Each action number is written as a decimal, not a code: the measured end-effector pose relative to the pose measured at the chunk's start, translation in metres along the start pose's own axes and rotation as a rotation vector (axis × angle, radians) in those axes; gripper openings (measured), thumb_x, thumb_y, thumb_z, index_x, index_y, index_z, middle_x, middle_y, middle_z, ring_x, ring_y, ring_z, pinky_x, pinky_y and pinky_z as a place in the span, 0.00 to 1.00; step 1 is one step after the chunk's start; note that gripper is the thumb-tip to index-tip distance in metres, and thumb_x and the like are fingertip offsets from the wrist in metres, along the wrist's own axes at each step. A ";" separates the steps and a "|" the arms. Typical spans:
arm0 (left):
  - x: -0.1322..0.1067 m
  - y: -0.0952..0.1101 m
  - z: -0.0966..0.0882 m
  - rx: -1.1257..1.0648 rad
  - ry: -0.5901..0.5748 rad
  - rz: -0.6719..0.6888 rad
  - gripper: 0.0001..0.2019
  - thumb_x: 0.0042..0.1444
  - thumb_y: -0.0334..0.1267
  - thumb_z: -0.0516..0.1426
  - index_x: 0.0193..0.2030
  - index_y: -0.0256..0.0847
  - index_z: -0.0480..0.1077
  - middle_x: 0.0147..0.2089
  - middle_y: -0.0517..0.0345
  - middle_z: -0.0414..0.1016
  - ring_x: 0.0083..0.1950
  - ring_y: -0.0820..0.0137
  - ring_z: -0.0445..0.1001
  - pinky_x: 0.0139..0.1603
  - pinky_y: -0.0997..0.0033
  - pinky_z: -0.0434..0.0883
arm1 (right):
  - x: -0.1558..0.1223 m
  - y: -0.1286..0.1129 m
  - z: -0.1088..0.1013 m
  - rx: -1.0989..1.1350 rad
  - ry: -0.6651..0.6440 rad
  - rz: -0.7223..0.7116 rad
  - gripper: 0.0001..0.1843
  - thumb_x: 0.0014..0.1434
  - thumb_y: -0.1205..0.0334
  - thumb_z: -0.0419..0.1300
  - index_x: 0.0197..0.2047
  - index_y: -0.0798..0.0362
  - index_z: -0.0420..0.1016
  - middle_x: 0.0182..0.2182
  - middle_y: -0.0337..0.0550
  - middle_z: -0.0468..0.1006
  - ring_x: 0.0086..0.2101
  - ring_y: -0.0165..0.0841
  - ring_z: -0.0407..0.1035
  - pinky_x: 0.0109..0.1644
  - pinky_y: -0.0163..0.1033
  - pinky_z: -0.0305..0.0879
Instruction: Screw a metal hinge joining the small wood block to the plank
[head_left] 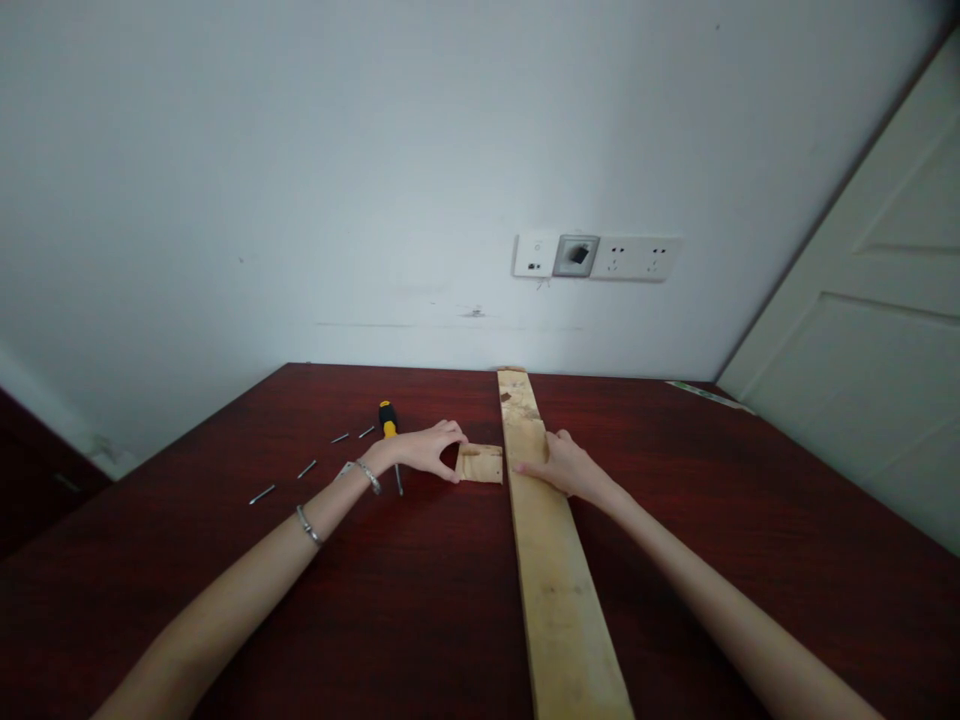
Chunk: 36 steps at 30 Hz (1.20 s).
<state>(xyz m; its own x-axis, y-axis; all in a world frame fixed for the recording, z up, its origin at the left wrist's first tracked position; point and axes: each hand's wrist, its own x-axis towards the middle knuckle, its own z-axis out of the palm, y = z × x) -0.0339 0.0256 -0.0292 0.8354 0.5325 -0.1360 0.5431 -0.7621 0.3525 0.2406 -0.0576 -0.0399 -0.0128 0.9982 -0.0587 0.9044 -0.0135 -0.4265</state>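
Observation:
A long pale wooden plank [551,560] lies on the dark red table [420,600], running from the near edge toward the wall. A small wooden block [480,463] sits against the plank's left side. My left hand [424,448] grips the block's left end between thumb and fingers. My right hand [562,465] rests flat on the plank, fingers stretched out across it beside the block. Bracelets circle my left wrist and forearm.
A yellow-and-black screwdriver [389,425] lies behind my left hand. Several nails [306,468] are scattered to its left on the table. A white wall with a socket strip [596,256] stands behind; a white door [870,330] is at right.

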 end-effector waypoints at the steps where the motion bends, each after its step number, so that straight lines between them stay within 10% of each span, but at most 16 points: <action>1: -0.001 0.000 -0.001 -0.008 -0.001 0.002 0.30 0.49 0.52 0.64 0.55 0.38 0.64 0.55 0.50 0.61 0.59 0.61 0.60 0.61 0.65 0.60 | 0.000 -0.002 0.001 0.003 0.006 0.001 0.41 0.51 0.37 0.60 0.60 0.55 0.65 0.48 0.55 0.71 0.45 0.47 0.74 0.49 0.45 0.66; 36: -0.001 -0.006 -0.001 -0.007 0.014 -0.040 0.45 0.47 0.58 0.63 0.66 0.36 0.56 0.63 0.43 0.58 0.65 0.56 0.57 0.64 0.62 0.58 | 0.001 -0.004 0.007 0.006 0.020 0.004 0.42 0.50 0.34 0.59 0.58 0.57 0.64 0.49 0.60 0.70 0.45 0.53 0.74 0.47 0.52 0.69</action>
<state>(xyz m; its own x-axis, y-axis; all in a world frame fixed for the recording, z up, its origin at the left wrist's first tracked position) -0.0385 0.0300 -0.0299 0.8115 0.5680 -0.1374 0.5759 -0.7372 0.3533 0.2336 -0.0573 -0.0443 -0.0006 0.9991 -0.0422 0.9018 -0.0177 -0.4317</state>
